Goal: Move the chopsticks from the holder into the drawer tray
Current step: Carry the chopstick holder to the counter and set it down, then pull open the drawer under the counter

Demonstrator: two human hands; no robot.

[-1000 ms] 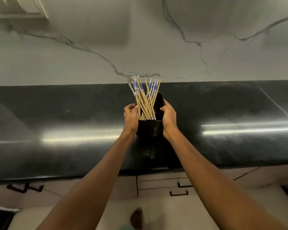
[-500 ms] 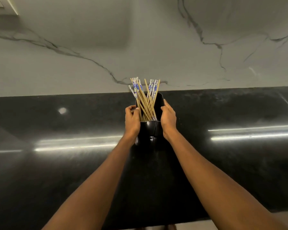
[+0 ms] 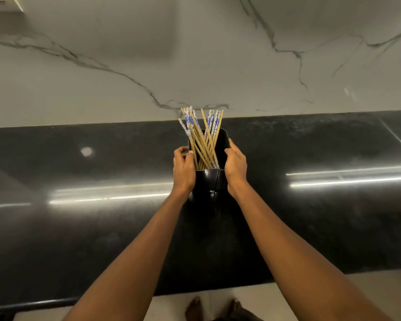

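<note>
Both hands on the black holder (image 3: 210,181), mid-counter on the dark countertop (image 3: 79,228). The left hand (image 3: 183,169) curls round its left wall, fingers bunched at the rim. The right hand (image 3: 235,167) clasps the right wall, thumb along the edge. The chopsticks (image 3: 202,140) stand inside, fanned out, tops leaning toward the far marble backsplash (image 3: 148,54).

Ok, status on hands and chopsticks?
Left hand and right hand grip the holder sides. Chopsticks all inside it. Drawer tray not in view.
</note>
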